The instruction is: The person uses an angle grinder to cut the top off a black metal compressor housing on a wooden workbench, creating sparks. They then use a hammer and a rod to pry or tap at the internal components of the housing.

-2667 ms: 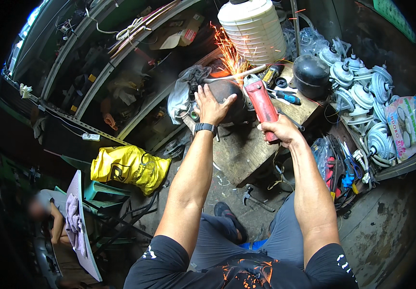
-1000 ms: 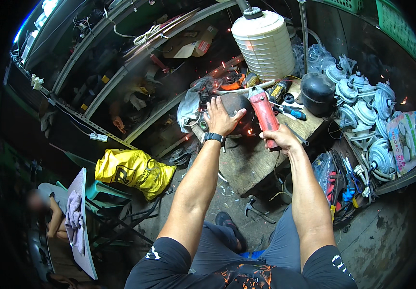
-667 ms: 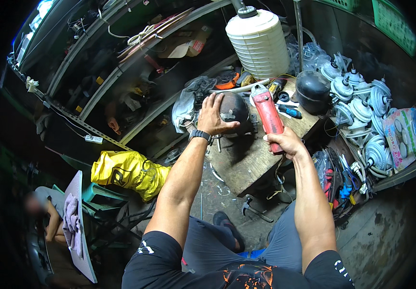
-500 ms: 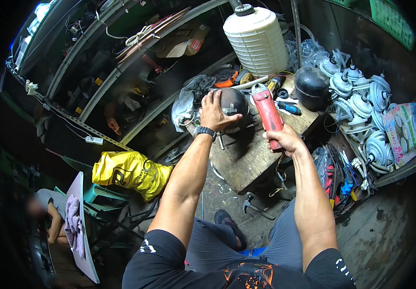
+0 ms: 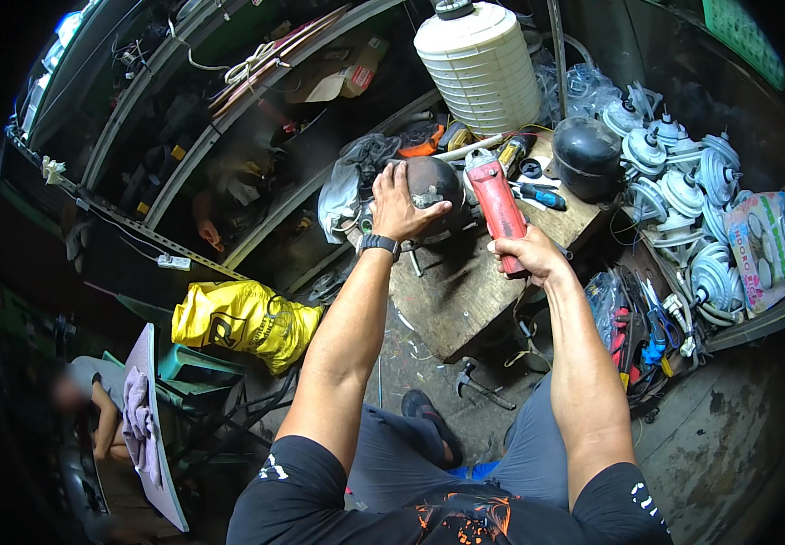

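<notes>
My left hand, with a dark watch on its wrist, lies on a dark, dome-shaped compressor. Its fingers stretch over the left side of the dome, and the thumb points right across the near side. A pale patch shows on the dome beside the thumb. In my right hand is a red angle grinder, gripped around its near end. The grinder's head points away from me, just right of the compressor; whether the two touch I cannot tell. Both are over a worn wooden bench.
A second black compressor, a blue-handled screwdriver and a white ribbed tank stand farther back. White pulley-like parts pile up at right. A hammer lies on the floor. At left are a yellow bag and a seated person.
The view has shifted slightly. A pale patch on the compressor's dome now shows near my left thumb. My right hand still grips the grinder, and my left hand stays on the compressor.
</notes>
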`<move>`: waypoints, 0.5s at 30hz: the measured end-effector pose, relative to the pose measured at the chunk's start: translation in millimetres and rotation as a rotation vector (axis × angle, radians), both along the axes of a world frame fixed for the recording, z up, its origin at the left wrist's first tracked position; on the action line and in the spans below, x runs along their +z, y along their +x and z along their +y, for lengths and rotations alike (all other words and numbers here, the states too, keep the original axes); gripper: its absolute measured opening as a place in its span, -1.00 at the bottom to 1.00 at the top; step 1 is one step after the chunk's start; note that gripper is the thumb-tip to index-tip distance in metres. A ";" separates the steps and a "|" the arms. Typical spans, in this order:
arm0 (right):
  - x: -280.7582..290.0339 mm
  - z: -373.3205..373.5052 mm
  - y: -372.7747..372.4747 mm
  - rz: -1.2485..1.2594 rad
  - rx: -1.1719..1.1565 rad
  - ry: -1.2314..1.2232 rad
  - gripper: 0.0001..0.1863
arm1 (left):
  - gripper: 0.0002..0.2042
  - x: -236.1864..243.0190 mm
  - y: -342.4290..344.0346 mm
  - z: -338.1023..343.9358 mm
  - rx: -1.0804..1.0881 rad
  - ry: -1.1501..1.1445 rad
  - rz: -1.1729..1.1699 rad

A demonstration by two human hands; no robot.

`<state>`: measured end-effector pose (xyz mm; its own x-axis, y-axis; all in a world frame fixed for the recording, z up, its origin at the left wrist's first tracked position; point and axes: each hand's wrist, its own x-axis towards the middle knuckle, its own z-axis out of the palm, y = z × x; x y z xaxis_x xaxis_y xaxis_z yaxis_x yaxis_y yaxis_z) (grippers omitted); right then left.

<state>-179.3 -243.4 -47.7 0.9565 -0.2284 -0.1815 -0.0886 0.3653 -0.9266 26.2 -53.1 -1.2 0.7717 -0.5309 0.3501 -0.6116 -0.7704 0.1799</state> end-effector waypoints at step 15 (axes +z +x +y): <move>14.6 -11.7 -17.3 -0.055 0.041 -0.060 -0.59 | 0.30 -5.8 21.5 15.8 -0.003 0.007 0.213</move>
